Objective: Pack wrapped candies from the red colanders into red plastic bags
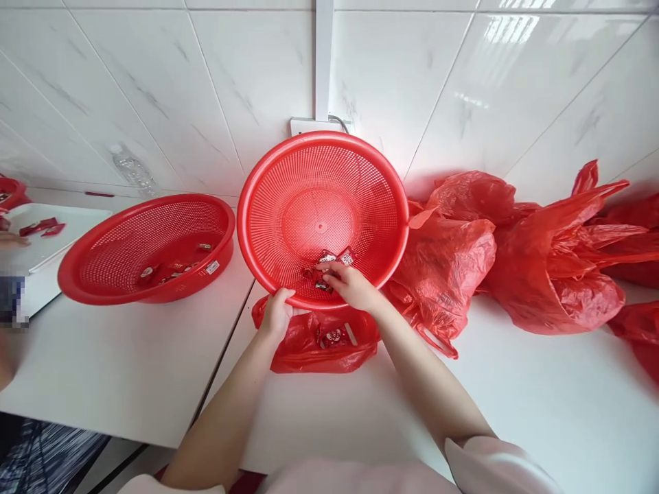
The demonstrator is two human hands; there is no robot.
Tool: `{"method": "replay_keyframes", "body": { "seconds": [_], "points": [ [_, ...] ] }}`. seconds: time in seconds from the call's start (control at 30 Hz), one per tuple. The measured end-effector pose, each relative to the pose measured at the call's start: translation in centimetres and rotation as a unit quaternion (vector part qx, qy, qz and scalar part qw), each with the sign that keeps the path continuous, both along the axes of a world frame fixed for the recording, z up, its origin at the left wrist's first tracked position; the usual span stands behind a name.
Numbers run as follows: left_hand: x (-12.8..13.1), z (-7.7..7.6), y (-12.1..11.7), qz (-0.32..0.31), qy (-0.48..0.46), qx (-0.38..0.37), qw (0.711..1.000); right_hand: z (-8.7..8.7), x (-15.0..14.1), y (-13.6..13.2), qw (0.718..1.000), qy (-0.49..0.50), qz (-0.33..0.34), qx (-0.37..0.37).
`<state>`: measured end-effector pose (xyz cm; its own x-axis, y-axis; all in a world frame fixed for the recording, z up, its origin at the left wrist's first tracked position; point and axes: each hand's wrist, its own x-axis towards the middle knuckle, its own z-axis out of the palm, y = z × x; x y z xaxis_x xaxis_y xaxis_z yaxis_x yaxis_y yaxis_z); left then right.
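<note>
At the centre of the frame, a red mesh basket [322, 175] stands tipped toward the person above the white worktop [154, 370]. The left hand [278, 317] has its fingers closed on the near rim, while the right hand [346, 281] reaches inside, fingers slightly bent and touching a few small red packets [347, 256] at the basket's lower side; I can't tell whether they grip one. Just beneath, an open red plastic bag [324, 363] holds a larger red packet [334, 336]. Left of centre, a second red basket [85, 291] contains more packets, and at the far left another person's hand [13, 240] rests by a white tray [77, 218]. Bulging red bags [453, 257] crowd the right side.
</note>
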<state>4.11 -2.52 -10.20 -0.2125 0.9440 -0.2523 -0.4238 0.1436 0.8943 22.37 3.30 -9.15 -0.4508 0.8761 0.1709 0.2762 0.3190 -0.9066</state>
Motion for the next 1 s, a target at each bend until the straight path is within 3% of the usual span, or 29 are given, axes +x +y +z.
{"method": "replay_keyframes", "body": {
  "seconds": [0.07,0.13,0.2,0.27,0.37,0.53,0.67,0.77,0.9,1.0],
  "points": [
    [-0.3,0.0,0.2,-0.031,-0.028,0.003,0.999,0.1,0.5,0.4,0.990,0.093,-0.002,-0.104],
    [-0.5,0.0,0.4,-0.035,-0.038,0.012,0.999,0.5,0.9,0.7,0.959,0.193,0.012,-0.209],
    [-0.7,-0.1,0.5,-0.021,-0.034,0.018,0.999,1.1,1.4,0.6,0.932,0.258,0.025,-0.252],
    [-0.8,-0.2,0.6,-0.010,-0.030,0.017,0.999,2.0,2.0,0.3,0.935,0.279,0.033,-0.216],
    [-1.0,-0.4,0.8,-0.006,-0.024,0.023,0.999,3.6,3.0,-0.5,0.962,0.238,0.039,-0.132],
    [-1.0,-0.4,0.8,-0.009,-0.023,0.028,0.999,4.8,3.2,-1.8,0.994,0.012,0.103,-0.022],
    [-0.4,0.0,0.2,-0.031,-0.014,0.029,0.999,3.3,1.7,-1.4,0.992,-0.063,0.022,0.106],
    [0.2,0.2,-0.4,-0.046,-0.001,0.017,0.999,1.4,0.5,-0.8,0.982,-0.116,0.023,0.146],
    [0.5,0.2,-0.6,-0.042,0.005,0.022,0.999,0.0,-0.2,-0.5,0.972,-0.173,0.035,0.154],
    [0.1,0.0,-0.3,-0.039,-0.015,0.022,0.999,0.0,0.2,-0.1,0.983,-0.147,0.013,0.110]
  ]
}}
